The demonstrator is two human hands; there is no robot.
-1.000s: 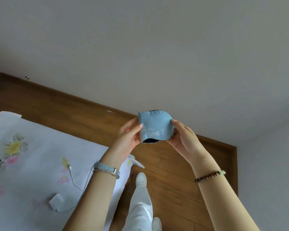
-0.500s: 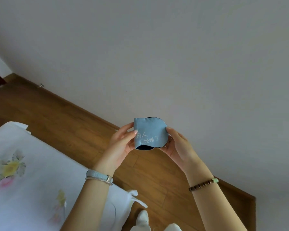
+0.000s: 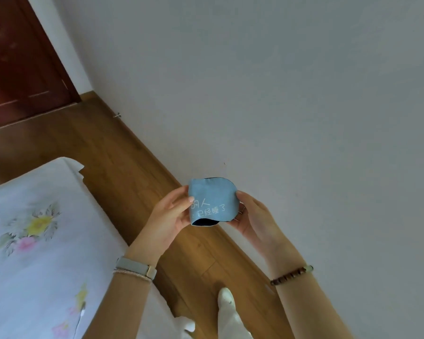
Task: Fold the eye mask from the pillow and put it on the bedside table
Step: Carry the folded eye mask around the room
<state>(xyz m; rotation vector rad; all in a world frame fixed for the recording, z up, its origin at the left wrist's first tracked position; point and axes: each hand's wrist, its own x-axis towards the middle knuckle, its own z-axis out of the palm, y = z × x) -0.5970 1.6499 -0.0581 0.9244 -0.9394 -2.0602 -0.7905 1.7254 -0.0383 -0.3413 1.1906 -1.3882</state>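
A light blue eye mask (image 3: 214, 199) with white printed characters and a dark inner lining is folded in half and held up in the air in front of a pale wall. My left hand (image 3: 168, 217) pinches its left edge with thumb and fingers. My right hand (image 3: 253, 218) cups its right edge from behind. The mask hangs above the wooden floor beside the bed. No pillow or bedside table is in view.
A bed with a white flowered sheet (image 3: 34, 241) fills the lower left. A wooden floor strip (image 3: 123, 162) runs between bed and wall (image 3: 279, 94). A dark red door (image 3: 17, 69) stands at the upper left. My white-trousered leg and shoe (image 3: 227, 307) are below.
The view has swung left and up, bringing the door into sight and losing the charger on the bed. Both hands keep the folded mask between them, held the same way.
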